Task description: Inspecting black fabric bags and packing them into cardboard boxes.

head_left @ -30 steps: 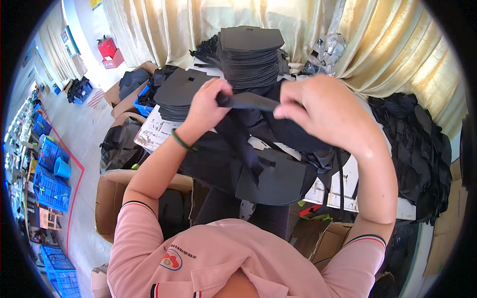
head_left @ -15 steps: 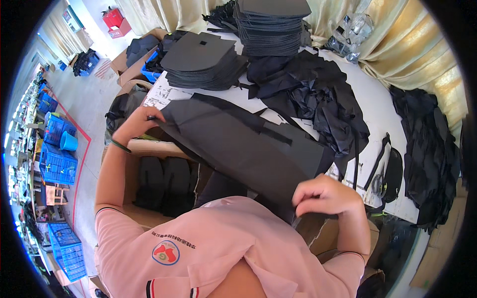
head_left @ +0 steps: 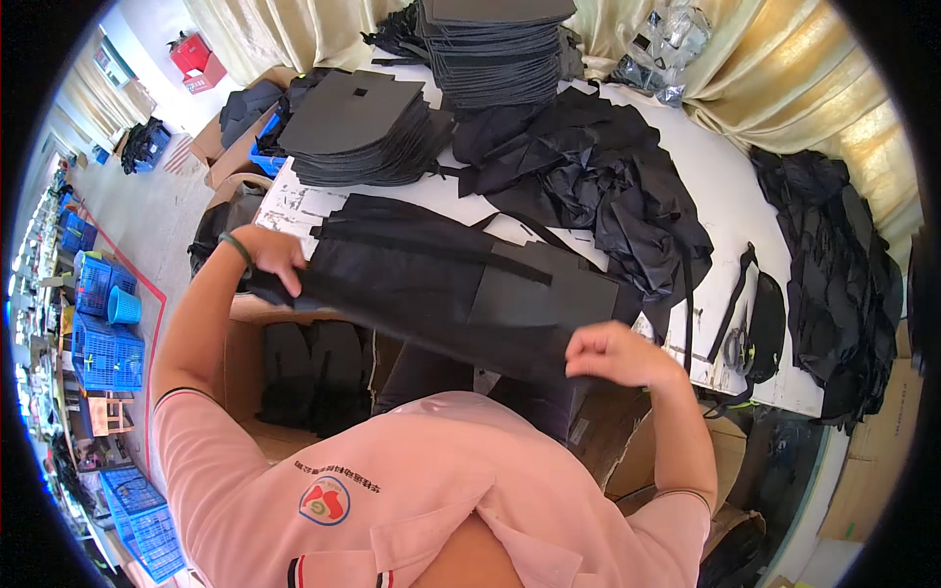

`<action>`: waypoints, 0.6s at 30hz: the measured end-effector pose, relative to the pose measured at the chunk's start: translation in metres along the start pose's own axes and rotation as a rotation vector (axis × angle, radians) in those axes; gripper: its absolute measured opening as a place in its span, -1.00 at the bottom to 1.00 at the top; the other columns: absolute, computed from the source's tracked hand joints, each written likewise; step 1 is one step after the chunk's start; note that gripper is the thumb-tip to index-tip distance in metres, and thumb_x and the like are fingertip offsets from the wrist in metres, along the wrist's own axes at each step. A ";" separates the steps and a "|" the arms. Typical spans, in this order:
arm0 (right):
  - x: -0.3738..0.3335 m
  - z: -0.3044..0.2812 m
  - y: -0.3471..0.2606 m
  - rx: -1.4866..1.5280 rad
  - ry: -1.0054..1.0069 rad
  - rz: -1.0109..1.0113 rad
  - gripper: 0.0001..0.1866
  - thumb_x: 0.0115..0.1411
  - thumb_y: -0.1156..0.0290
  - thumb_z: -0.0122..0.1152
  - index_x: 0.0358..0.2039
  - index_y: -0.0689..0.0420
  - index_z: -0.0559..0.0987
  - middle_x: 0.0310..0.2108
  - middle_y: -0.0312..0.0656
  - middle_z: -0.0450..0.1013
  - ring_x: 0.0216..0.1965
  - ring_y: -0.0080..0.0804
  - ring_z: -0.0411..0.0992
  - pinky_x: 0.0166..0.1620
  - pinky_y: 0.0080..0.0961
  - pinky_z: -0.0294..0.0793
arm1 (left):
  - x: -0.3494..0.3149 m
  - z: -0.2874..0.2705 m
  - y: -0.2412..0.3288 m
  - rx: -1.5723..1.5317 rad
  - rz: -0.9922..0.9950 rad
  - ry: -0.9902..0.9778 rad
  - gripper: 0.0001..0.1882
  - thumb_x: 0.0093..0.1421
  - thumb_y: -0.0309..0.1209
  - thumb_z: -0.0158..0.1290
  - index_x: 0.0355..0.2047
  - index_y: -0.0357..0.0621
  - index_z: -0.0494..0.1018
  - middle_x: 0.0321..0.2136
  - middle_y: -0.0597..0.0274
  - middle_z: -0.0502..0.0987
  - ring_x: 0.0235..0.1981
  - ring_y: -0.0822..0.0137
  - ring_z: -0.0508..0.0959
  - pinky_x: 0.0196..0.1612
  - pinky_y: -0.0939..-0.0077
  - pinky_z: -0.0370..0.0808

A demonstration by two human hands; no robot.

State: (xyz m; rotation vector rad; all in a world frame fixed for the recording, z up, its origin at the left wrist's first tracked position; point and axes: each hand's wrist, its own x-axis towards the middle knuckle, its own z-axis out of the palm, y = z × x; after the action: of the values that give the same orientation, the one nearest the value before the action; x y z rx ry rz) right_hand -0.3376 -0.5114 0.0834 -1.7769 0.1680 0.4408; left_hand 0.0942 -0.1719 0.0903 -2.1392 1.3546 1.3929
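Observation:
A long black fabric piece (head_left: 392, 257) stretches across the near edge of the table between my two hands. On its right part lies a dark grey panel (head_left: 520, 299), with a black strap running over the panel's upper edge. My left hand (head_left: 270, 257) pinches the fabric at its left end, thumb and fingers together. At the lower right corner, my right hand (head_left: 622, 355) is closed on the fabric with curled fingers; its fingertips are partly hidden.
Stacks of dark grey panels (head_left: 353, 122) stand at the back of the white table (head_left: 725, 186). Crumpled black fabric (head_left: 608, 186) lies behind my work. Scissors (head_left: 735, 348) and a black pouch (head_left: 767, 328) lie to the right. An open carton (head_left: 260, 441) holding dark pieces sits below.
The fabric's near flap, raised toward me before, now lies lower and flatter, exposing more of the grey panel. My left hand has moved left and slightly down; my right hand has risen a little.

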 end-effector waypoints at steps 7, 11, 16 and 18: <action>0.007 0.022 0.033 0.058 -0.130 -0.018 -0.89 0.23 0.43 0.24 -0.32 0.21 0.56 -0.46 -0.43 0.49 -0.41 -0.77 0.35 -0.33 -0.71 0.35 | 0.002 0.030 -0.006 -0.071 0.021 -0.112 -0.53 -0.02 -0.06 0.31 -0.39 -0.30 0.60 -0.64 0.16 0.54 -0.58 0.44 0.42 -0.46 0.37 0.34; 0.028 -0.007 0.043 -0.206 0.322 0.042 -0.88 0.18 0.42 0.28 -0.37 0.20 0.55 -0.48 -0.32 0.52 -0.45 -0.64 0.40 -0.37 -0.58 0.38 | 0.022 0.009 -0.013 -0.016 0.050 0.209 -0.48 -0.04 -0.03 0.28 -0.52 -0.35 0.50 -0.67 -0.06 0.46 -0.59 0.22 0.46 -0.42 0.19 0.34; 0.048 -0.031 0.053 -0.747 0.717 -0.045 -0.80 0.07 0.32 0.34 -0.42 0.17 0.55 -0.55 -0.09 0.50 -0.50 -0.21 0.48 -0.38 -0.33 0.44 | 0.078 -0.018 -0.011 -0.130 0.066 0.552 -0.54 -0.04 -0.14 0.29 -0.49 -0.39 0.47 -0.63 -0.14 0.44 -0.54 0.09 0.46 -0.38 0.18 0.35; 0.054 -0.033 0.057 -0.952 0.827 -0.116 -0.76 0.00 0.32 0.36 -0.37 0.14 0.55 -0.42 -0.10 0.50 -0.33 -0.16 0.49 -0.26 -0.26 0.45 | 0.094 -0.027 -0.011 -0.112 0.061 0.567 -0.54 -0.04 -0.16 0.30 -0.48 -0.40 0.46 -0.61 -0.15 0.44 -0.52 0.07 0.47 -0.36 0.17 0.35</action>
State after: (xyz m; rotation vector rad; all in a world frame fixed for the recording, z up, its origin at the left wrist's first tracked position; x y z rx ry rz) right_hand -0.3007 -0.5513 0.0172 -2.8105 0.4841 -0.4186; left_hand 0.1293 -0.2362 0.0243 -2.7212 1.5606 0.9261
